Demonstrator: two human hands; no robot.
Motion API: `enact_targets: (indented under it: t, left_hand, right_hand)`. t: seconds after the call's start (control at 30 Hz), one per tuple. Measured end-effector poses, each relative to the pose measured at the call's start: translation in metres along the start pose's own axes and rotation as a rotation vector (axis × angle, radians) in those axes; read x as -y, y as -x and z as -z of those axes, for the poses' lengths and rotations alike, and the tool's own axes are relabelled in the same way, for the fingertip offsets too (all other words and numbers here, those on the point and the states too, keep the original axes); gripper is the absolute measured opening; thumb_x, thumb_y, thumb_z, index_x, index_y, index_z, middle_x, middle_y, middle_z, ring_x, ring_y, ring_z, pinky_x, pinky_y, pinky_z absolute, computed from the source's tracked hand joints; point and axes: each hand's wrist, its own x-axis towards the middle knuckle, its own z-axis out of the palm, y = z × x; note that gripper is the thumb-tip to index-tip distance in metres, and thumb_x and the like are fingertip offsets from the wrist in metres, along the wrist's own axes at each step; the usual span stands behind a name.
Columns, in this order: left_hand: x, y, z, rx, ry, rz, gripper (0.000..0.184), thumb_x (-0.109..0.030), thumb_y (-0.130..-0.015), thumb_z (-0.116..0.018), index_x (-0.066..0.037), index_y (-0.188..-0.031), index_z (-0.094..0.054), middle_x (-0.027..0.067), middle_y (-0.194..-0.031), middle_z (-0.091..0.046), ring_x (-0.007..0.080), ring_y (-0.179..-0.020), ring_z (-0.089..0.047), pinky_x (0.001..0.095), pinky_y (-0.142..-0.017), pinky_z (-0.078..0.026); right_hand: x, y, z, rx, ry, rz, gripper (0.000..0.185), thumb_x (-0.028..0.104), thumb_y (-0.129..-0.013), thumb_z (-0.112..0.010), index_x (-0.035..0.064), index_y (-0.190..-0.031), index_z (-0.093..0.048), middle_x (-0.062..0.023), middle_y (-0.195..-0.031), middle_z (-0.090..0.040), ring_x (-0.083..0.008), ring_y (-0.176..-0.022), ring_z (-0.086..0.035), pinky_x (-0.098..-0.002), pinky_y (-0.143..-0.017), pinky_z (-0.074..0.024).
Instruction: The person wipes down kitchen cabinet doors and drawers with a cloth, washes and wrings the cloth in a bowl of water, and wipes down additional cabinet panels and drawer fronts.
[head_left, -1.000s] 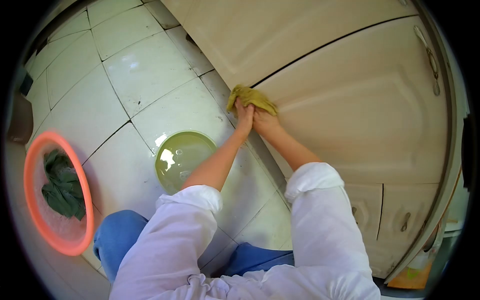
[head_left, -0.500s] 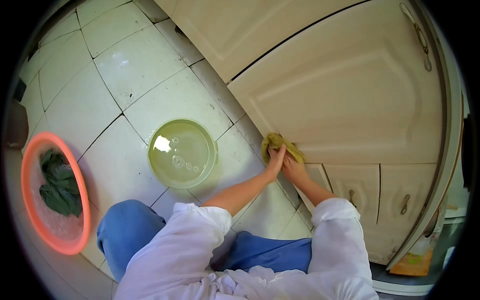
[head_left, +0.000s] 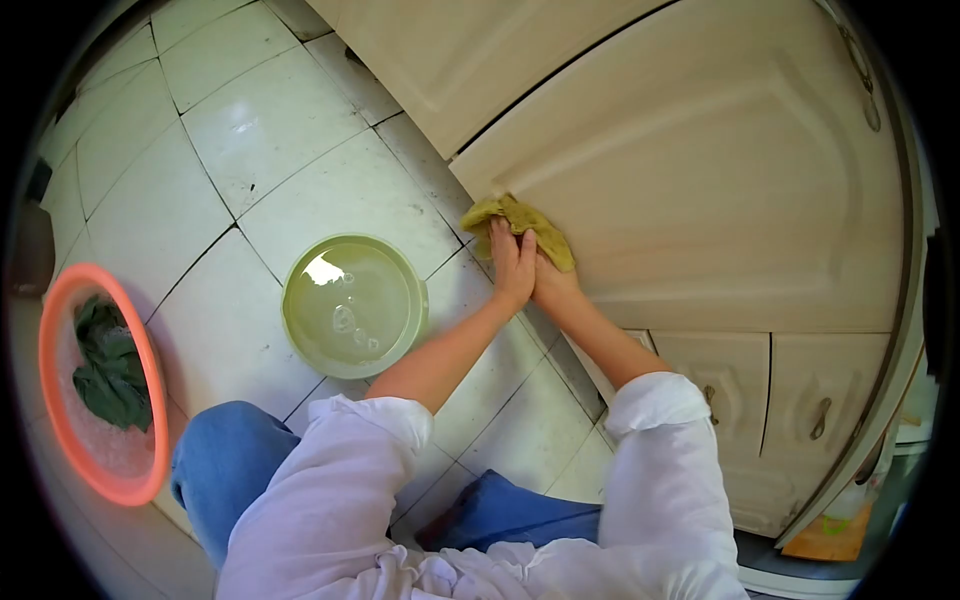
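Note:
A yellow-green cloth [head_left: 548,236] is pressed against the lower edge of the beige cabinet door [head_left: 700,190]. My left hand [head_left: 512,262] lies on it, fingers pointing up the door and holding the cloth. Right beside it, my right hand [head_left: 552,280] touches the left and holds the cloth too, its fingers partly hidden. On the floor left of my forearms stands a round green basin [head_left: 421,300] with water and a few bubbles.
An orange-rimmed basin [head_left: 50,370] at the far left holds dark green fabric [head_left: 112,385] in sudsy water. White floor tiles [head_left: 290,150] stretch ahead. Small drawers or doors with metal handles [head_left: 821,418] sit at the right. My knees flank the work area.
Both hands and the cloth have slid up and to the left along the door's lower edge, toward its far corner. The view has shifted slightly.

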Motion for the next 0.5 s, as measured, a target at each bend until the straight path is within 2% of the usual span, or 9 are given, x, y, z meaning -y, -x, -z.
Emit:
enact_targets:
  t: [0.13, 0.2, 0.23, 0.3, 0.33, 0.4, 0.43, 0.5]
  left_hand:
    - [-0.01, -0.002, 0.007, -0.003, -0.082, 0.029, 0.062, -0.034, -0.095, -0.044, 0.01, -0.136, -0.028, 0.0315, -0.143, -0.023, 0.0439, -0.135, -0.021, 0.0468, -0.112, -0.013]
    - [-0.012, -0.023, 0.023, 0.003, -0.198, -0.101, 0.06, -0.035, -0.094, -0.045, 0.012, -0.131, -0.035, 0.0326, -0.137, -0.033, 0.0456, -0.13, -0.028, 0.0476, -0.11, -0.018]
    - [-0.014, -0.024, 0.028, -0.002, -0.2, -0.102, 0.06, -0.035, -0.094, -0.045, 0.012, -0.131, -0.035, 0.0326, -0.137, -0.033, 0.0456, -0.13, -0.028, 0.0476, -0.11, -0.018]
    - [-0.018, -0.021, 0.041, 0.109, -0.344, -0.186, 0.062, -0.039, -0.092, -0.048, 0.011, -0.127, -0.04, 0.0311, -0.133, -0.04, 0.0449, -0.128, -0.032, 0.0491, -0.108, -0.022]
    - [-0.014, -0.017, 0.044, 0.107, -0.348, -0.189, 0.062, -0.039, -0.092, -0.048, 0.011, -0.127, -0.04, 0.0311, -0.133, -0.04, 0.0449, -0.128, -0.032, 0.0491, -0.108, -0.022]
    - [-0.009, -0.002, 0.049, 0.241, -0.544, -0.432, 0.062, -0.041, -0.089, -0.05, 0.01, -0.124, -0.043, 0.0282, -0.13, -0.043, 0.043, -0.124, -0.036, 0.0504, -0.105, -0.025]
    - [-0.009, -0.001, 0.051, 0.238, -0.541, -0.435, 0.062, -0.041, -0.089, -0.05, 0.01, -0.124, -0.043, 0.0282, -0.13, -0.043, 0.043, -0.124, -0.036, 0.0504, -0.105, -0.025]
    - [-0.009, 0.0, 0.056, 0.307, -0.733, -0.575, 0.065, -0.038, -0.084, -0.057, 0.01, -0.125, -0.04, 0.0277, -0.13, -0.042, 0.0437, -0.121, -0.038, 0.0498, -0.1, -0.031]
  right_hand:
    - [0.003, -0.005, 0.005, 0.004, 0.026, 0.092, 0.043, 0.016, -0.092, -0.044, 0.004, -0.133, -0.043, -0.0124, -0.133, -0.048, -0.027, -0.122, -0.046, -0.0358, -0.101, -0.0362]
    - [0.003, -0.015, -0.017, 0.08, 0.359, 0.085, 0.046, 0.016, -0.091, -0.045, 0.0031, -0.134, -0.041, -0.0148, -0.135, -0.044, -0.0286, -0.125, -0.041, -0.0364, -0.104, -0.0323]
    - [0.002, -0.015, -0.022, 0.079, 0.357, 0.09, 0.046, 0.016, -0.091, -0.045, 0.0031, -0.134, -0.041, -0.0148, -0.135, -0.044, -0.0286, -0.125, -0.041, -0.0364, -0.104, -0.0323]
    - [0.0, -0.011, -0.03, 0.068, -0.036, 0.033, 0.049, 0.017, -0.09, -0.045, 0.002, -0.136, -0.037, -0.0164, -0.138, -0.04, -0.0302, -0.128, -0.037, -0.0379, -0.106, -0.0292]
    - [-0.001, -0.003, -0.027, 0.065, -0.039, 0.035, 0.049, 0.017, -0.09, -0.045, 0.002, -0.136, -0.037, -0.0164, -0.138, -0.04, -0.0302, -0.128, -0.037, -0.0379, -0.106, -0.0292]
    - [0.001, 0.031, -0.016, 0.154, 0.161, 0.085, 0.051, 0.02, -0.089, -0.044, 0.001, -0.136, -0.035, -0.0175, -0.138, -0.04, -0.0311, -0.129, -0.036, -0.0417, -0.107, -0.0287]
    - [0.007, 0.039, -0.008, 0.152, 0.165, 0.088, 0.051, 0.02, -0.089, -0.044, 0.001, -0.136, -0.035, -0.0175, -0.138, -0.04, -0.0311, -0.129, -0.036, -0.0417, -0.107, -0.0287]
    - [0.015, 0.052, 0.005, 0.174, 0.147, -0.09, 0.052, 0.015, -0.086, -0.046, -0.0021, -0.134, -0.037, -0.0221, -0.133, -0.043, -0.0356, -0.124, -0.04, -0.0446, -0.106, -0.0295]
